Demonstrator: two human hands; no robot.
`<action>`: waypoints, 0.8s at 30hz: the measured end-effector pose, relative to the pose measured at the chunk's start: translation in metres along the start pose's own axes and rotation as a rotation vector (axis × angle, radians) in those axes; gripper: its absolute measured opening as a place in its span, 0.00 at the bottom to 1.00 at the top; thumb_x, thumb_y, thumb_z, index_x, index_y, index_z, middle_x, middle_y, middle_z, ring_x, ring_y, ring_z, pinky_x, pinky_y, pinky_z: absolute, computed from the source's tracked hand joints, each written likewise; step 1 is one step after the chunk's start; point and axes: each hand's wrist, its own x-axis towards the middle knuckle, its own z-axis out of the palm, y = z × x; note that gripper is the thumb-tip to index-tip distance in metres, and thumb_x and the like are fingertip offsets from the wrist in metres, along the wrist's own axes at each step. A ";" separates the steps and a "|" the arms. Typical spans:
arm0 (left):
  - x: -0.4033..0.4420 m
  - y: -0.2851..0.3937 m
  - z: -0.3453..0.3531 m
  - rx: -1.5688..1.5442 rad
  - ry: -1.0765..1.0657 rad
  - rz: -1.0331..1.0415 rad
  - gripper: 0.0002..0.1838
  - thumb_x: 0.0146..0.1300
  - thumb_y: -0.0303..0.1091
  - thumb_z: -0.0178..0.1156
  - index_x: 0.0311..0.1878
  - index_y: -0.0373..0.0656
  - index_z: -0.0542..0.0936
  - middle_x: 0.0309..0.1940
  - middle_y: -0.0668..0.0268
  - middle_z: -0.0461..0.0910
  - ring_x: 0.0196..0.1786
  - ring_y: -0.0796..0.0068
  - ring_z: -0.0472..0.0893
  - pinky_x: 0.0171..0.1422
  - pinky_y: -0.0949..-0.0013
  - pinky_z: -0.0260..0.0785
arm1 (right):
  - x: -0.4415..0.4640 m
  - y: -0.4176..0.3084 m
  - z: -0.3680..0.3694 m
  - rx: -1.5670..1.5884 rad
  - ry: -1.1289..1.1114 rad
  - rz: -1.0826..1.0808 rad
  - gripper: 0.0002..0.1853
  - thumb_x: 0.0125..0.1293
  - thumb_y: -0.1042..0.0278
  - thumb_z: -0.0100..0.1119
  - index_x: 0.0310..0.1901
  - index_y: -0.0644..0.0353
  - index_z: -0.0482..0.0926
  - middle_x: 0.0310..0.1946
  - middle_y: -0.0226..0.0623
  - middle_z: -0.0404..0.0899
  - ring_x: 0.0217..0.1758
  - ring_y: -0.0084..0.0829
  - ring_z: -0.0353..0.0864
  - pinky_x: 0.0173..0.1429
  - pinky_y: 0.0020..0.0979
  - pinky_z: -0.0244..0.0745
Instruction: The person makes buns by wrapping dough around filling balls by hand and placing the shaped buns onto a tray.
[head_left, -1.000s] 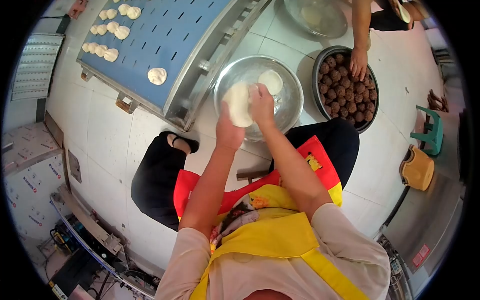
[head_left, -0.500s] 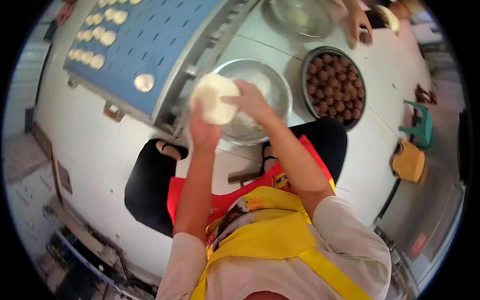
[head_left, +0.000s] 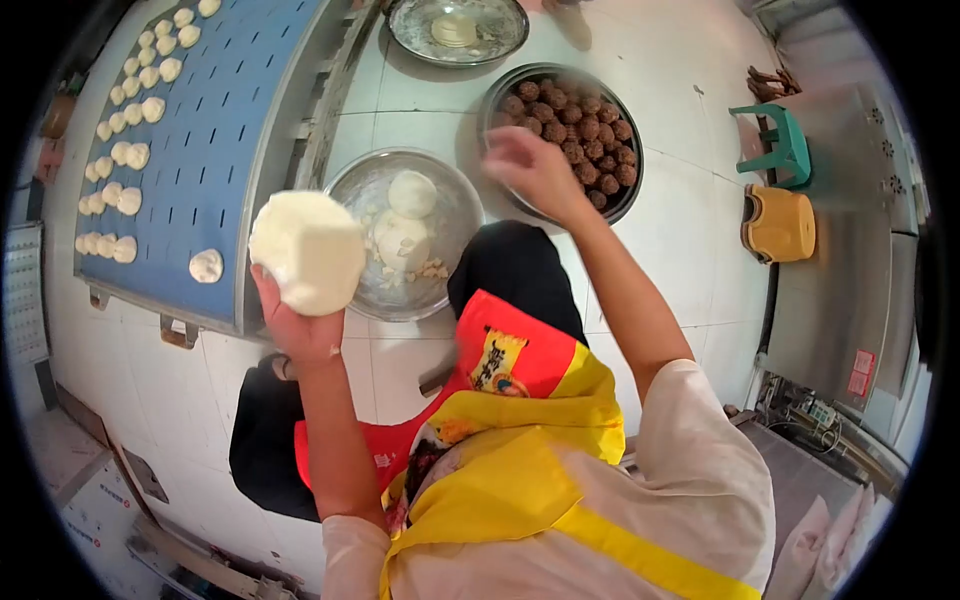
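My left hand (head_left: 300,325) holds a round, flat dough wrapper (head_left: 310,250) near the conveyor's edge, its fingers mostly hidden beneath the dough. My right hand (head_left: 535,172) reaches over the left rim of a round pan (head_left: 637,195) of brown filling balls (head_left: 590,140). Its fingers are slightly blurred and loosely apart, with no ball visible in them. Between my hands stands a metal bowl (head_left: 465,215) holding more dough discs (head_left: 411,194) and small dough scraps (head_left: 433,269).
On the left, a blue slotted conveyor (head_left: 200,170) carries rows of small dough pieces (head_left: 128,200) and one separate dough piece (head_left: 206,266). A second metal bowl (head_left: 400,30) with dough stands behind. Green (head_left: 785,145) and yellow stools (head_left: 780,222) are at right.
My right hand has let go of the dough wrapper and moved right to the pan. My left hand keeps the wrapper. The view has shifted, and the other person's hand is no longer clearly visible.
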 end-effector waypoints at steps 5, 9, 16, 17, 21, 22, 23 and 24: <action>-0.001 -0.010 -0.034 0.041 0.180 -0.058 0.23 0.73 0.44 0.47 0.67 0.46 0.65 0.68 0.63 0.65 0.70 0.59 0.64 0.74 0.45 0.52 | -0.019 0.203 -0.088 -0.424 0.349 0.668 0.30 0.55 0.54 0.69 0.55 0.65 0.76 0.48 0.45 0.81 0.50 0.38 0.81 0.54 0.33 0.74; 0.005 -0.017 -0.061 0.021 0.306 -0.081 0.24 0.73 0.46 0.47 0.67 0.46 0.67 0.68 0.63 0.65 0.70 0.59 0.63 0.75 0.47 0.50 | -0.033 0.273 -0.102 -0.723 0.440 0.564 0.29 0.50 0.57 0.72 0.53 0.63 0.77 0.46 0.48 0.81 0.50 0.48 0.79 0.56 0.40 0.73; 0.028 -0.035 -0.075 0.118 0.440 -0.112 0.26 0.73 0.46 0.43 0.68 0.41 0.62 0.68 0.59 0.64 0.70 0.57 0.63 0.75 0.50 0.52 | -0.005 0.315 -0.091 -1.005 0.261 0.602 0.35 0.46 0.58 0.74 0.56 0.57 0.70 0.53 0.44 0.73 0.60 0.46 0.70 0.59 0.47 0.68; 0.030 -0.036 -0.076 0.127 0.431 -0.125 0.26 0.74 0.46 0.43 0.69 0.42 0.63 0.69 0.59 0.63 0.71 0.58 0.62 0.75 0.50 0.51 | -0.002 0.318 -0.090 -1.039 0.253 0.645 0.34 0.47 0.59 0.74 0.56 0.56 0.69 0.52 0.43 0.73 0.59 0.46 0.70 0.58 0.48 0.68; 0.042 -0.044 -0.075 0.087 0.471 -0.146 0.26 0.74 0.47 0.43 0.69 0.43 0.63 0.70 0.60 0.61 0.72 0.58 0.60 0.76 0.49 0.47 | 0.003 0.307 -0.086 -1.115 0.237 0.598 0.31 0.47 0.60 0.74 0.51 0.56 0.69 0.47 0.42 0.71 0.55 0.47 0.70 0.55 0.48 0.68; 0.045 -0.048 -0.074 0.057 0.496 -0.146 0.26 0.74 0.47 0.43 0.69 0.43 0.63 0.70 0.60 0.61 0.72 0.58 0.60 0.76 0.49 0.47 | 0.003 0.306 -0.087 -1.113 0.217 0.576 0.30 0.46 0.61 0.74 0.50 0.56 0.69 0.47 0.42 0.71 0.55 0.47 0.70 0.55 0.48 0.68; 0.047 -0.052 -0.073 0.062 0.485 -0.155 0.27 0.74 0.48 0.43 0.69 0.42 0.62 0.70 0.59 0.62 0.72 0.58 0.61 0.76 0.49 0.48 | 0.000 0.304 -0.089 -1.091 0.230 0.562 0.30 0.46 0.61 0.74 0.49 0.59 0.70 0.46 0.44 0.73 0.51 0.49 0.74 0.52 0.47 0.71; 0.049 -0.055 -0.071 0.068 0.474 -0.163 0.28 0.74 0.48 0.42 0.69 0.42 0.62 0.69 0.59 0.62 0.71 0.57 0.61 0.76 0.49 0.49 | 0.001 0.290 -0.093 -0.999 0.278 0.575 0.28 0.47 0.61 0.74 0.47 0.61 0.70 0.45 0.45 0.74 0.50 0.48 0.75 0.52 0.46 0.71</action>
